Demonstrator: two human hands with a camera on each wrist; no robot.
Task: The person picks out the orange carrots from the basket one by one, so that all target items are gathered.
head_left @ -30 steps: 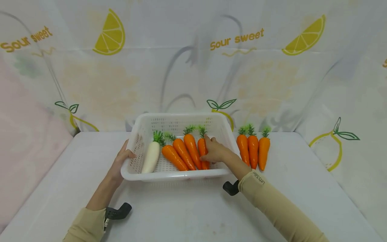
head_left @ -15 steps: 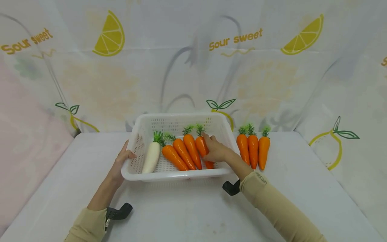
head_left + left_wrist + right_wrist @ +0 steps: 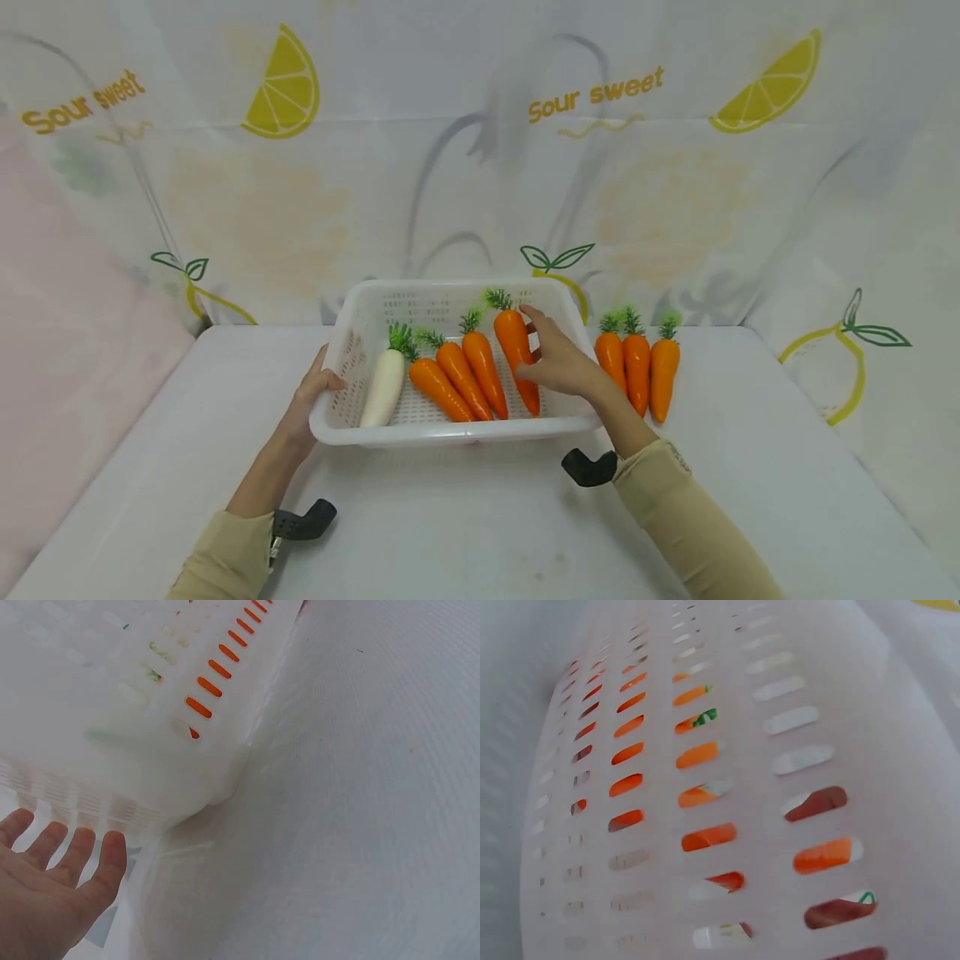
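A white slotted plastic basket is in the middle of the head view, tilted toward me. My left hand holds its left side, thumb over the rim. In the left wrist view, the fingers of that hand lie against the outer wall. Inside the basket, my right hand grips a carrot with a green top, raised a little at its leafy end. Left of it lie a white radish and several carrots. The right wrist view looks through the basket wall, mostly hiding the hand.
Three carrots lie side by side on the white table, just right of the basket. A lemon-print cloth hangs behind the table. A black wrist-camera mount juts out below the right hand.
My right hand has shifted the rightmost carrot in the basket: it leaned over, then rose slightly away from the other carrots. The left hand has kept its hold on the basket.
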